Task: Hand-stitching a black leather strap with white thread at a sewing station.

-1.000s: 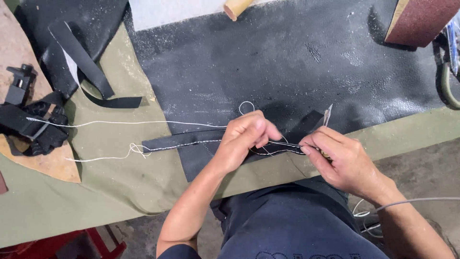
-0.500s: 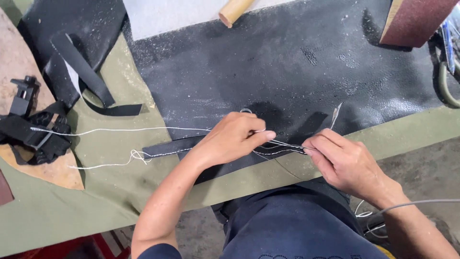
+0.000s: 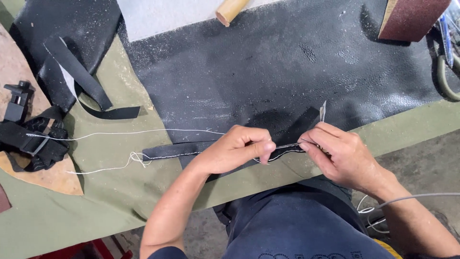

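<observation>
The black strap (image 3: 191, 151) lies across the green cloth (image 3: 96, 201), running between both hands. The left hand (image 3: 235, 151) pinches white thread (image 3: 120, 133) at the strap's edge, fingers together. At three o'clock, the right hand (image 3: 342, 156) clamps the strap's end.

Strap (image 3: 167, 151) lies on cloth (image 3: 96, 192), left of hands (image 3: 287, 151).

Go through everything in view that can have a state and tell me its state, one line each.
Left hand: closed, pinching white thread over the strap.
Right hand: closed, gripping the strap's end.
Black strap: lying flat, stitched along its edge, partly held.
White thread: loose, trailing left across the green cloth.
Black leather sheet: spread flat, dusty.
Loose black strip: bent, lying unheld.
Wooden handle: lying untouched.
</observation>
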